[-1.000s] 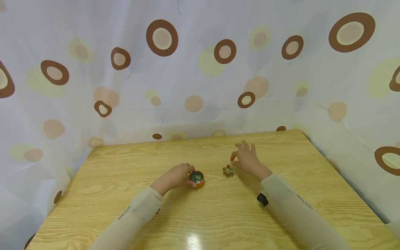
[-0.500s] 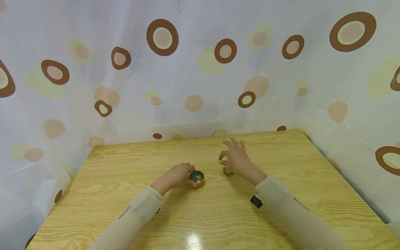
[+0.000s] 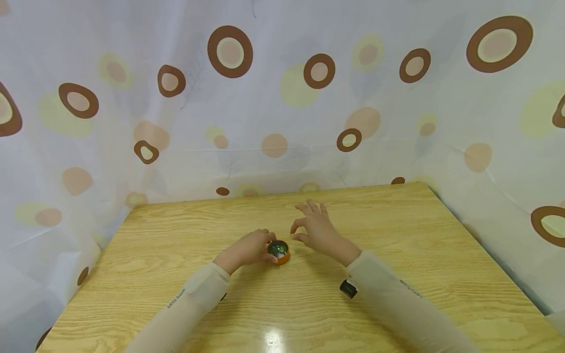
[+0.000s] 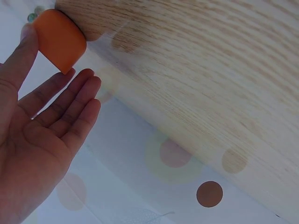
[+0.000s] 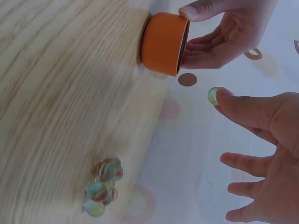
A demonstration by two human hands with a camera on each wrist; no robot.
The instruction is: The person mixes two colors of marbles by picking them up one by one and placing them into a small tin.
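My left hand [image 3: 247, 249] grips a small round orange bowl [image 3: 283, 258] by its rim, thumb on the near side and fingers on the far side. The bowl stands upright on the table, dark inside. In the right wrist view, a clear green-yellow glass marble [image 5: 212, 96] is pinched between the thumb and index finger of my right hand [image 5: 268, 149]. The other fingers of that hand are spread out. In the head view the right hand [image 3: 321, 235] is just right of the bowl. Several glass marbles [image 5: 102, 184] lie clustered on the table, hidden behind the right hand in the head view.
The wood-grain table [image 3: 198, 220] carries the bowl and marbles. A pale curtain [image 3: 273, 108] with brown and yellow circles hangs behind and along both sides. A black strap piece [image 3: 348, 289] shows under the right sleeve.
My right hand has picked up a marble from the cluster and moved left, coming close to the bowl. The left hand and bowl have stayed in place.
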